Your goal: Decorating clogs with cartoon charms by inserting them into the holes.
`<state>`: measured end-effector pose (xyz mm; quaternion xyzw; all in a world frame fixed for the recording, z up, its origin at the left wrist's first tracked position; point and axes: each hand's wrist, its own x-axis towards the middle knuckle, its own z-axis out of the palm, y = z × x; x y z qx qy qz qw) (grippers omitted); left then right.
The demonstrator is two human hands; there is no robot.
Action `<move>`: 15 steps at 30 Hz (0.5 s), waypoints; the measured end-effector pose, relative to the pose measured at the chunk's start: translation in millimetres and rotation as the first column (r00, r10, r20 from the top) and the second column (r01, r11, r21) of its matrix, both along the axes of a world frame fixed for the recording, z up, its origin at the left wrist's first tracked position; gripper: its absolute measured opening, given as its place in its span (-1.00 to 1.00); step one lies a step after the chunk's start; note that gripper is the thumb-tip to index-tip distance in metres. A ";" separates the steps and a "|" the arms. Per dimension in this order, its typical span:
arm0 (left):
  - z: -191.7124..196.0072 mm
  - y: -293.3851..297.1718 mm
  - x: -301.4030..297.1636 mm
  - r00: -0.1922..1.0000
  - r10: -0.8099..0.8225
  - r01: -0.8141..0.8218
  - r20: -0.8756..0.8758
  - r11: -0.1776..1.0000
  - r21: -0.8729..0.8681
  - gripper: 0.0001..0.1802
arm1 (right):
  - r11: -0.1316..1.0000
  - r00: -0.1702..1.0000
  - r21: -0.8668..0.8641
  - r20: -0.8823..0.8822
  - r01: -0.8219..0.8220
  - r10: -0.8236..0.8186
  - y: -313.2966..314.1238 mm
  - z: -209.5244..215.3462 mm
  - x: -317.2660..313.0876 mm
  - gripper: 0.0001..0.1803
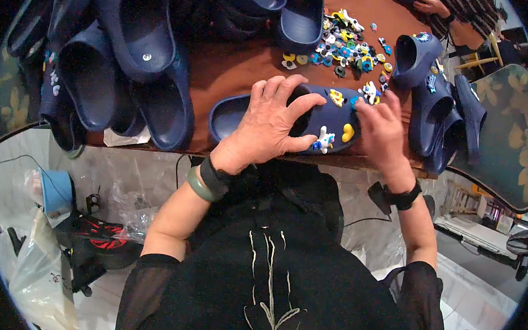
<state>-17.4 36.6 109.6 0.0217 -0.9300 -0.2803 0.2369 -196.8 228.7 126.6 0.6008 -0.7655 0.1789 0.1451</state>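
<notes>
A navy blue clog lies sideways at the table's near edge, its toe to the right. My left hand spans its opening, with the thumb and fingers curled over its sides. On the clog's upper sit a yellow heart-shaped charm, a white and blue figure charm and a yellow and white charm. At the toe, my right hand is bent and partly blurred, its fingertips on a small blue charm. A white figure charm lies just beyond the toe.
A pile of colourful charms covers part of the brown tablecloth. Navy clogs are heaped on the left, and more clogs stand on the right. Across the table shows another person's hand. A blue bin stands below left.
</notes>
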 end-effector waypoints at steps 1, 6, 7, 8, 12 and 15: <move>-0.3 -0.3 0.5 1.000 0.006 -0.006 -0.002 1.000 -0.001 -0.36 | 1.000 0.996 -0.010 0.086 0.024 -0.023 2.7 3.3 -4.9 -0.77; -3.6 0.7 -1.7 0.999 -0.009 0.010 -0.033 1.000 0.018 -0.35 | 0.996 0.917 0.048 0.388 0.078 -0.090 -8.5 14.5 -33.5 -0.85; -4.1 0.1 -1.6 0.999 -0.003 0.004 -0.035 1.000 0.019 -0.35 | 0.996 0.918 0.049 0.386 0.072 -0.086 -14.0 17.7 -39.2 -0.85; -4.5 -0.6 -1.7 0.999 -0.004 0.005 -0.032 1.000 0.025 -0.34 | 0.992 0.836 0.126 0.544 -0.001 -0.068 -19.8 23.2 -44.1 -0.84; -7.1 -2.3 -2.2 0.999 -0.014 0.016 -0.048 0.999 0.043 -0.34 | 0.962 0.606 0.183 0.795 -0.203 -0.024 -25.2 26.0 -59.0 -0.84; -4.7 -0.1 -2.7 0.999 -0.011 0.013 -0.047 0.999 0.037 -0.34 | 0.979 0.625 0.136 0.780 -0.149 -0.013 -14.5 4.5 -66.6 -0.83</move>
